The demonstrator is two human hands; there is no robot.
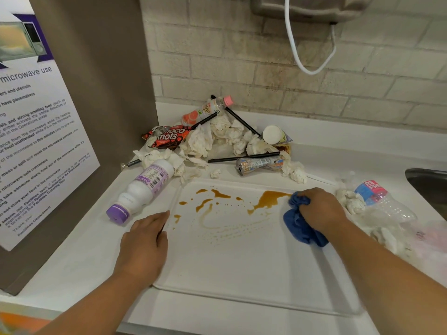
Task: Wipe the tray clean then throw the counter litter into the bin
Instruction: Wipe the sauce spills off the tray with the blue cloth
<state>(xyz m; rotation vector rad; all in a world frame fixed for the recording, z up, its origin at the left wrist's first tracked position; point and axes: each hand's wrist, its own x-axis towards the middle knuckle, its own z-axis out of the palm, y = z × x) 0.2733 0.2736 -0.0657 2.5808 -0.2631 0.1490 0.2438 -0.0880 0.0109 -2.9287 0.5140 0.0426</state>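
Observation:
A white tray (242, 269) lies on the counter, with brown spills (268, 199) across its far half. My right hand (319, 209) grips a bunched blue cloth (300, 226) pressed on the tray's right side, just beside the largest spill. My left hand (145, 245) rests flat on the tray's left rim, holding nothing. Behind the tray sits a litter pile: crumpled tissues (217, 136), a snack wrapper (167, 137), a pink-capped bottle (205, 110), black straws (242, 157), a crushed can (258, 164) and a cup (274, 134).
A white bottle with a purple cap (142, 187) lies left of the tray. A crushed clear bottle (384, 201) and more tissues (350, 200) lie to the right. A sink edge (428, 182) is at far right. A microwave notice (36, 131) hangs on the left panel.

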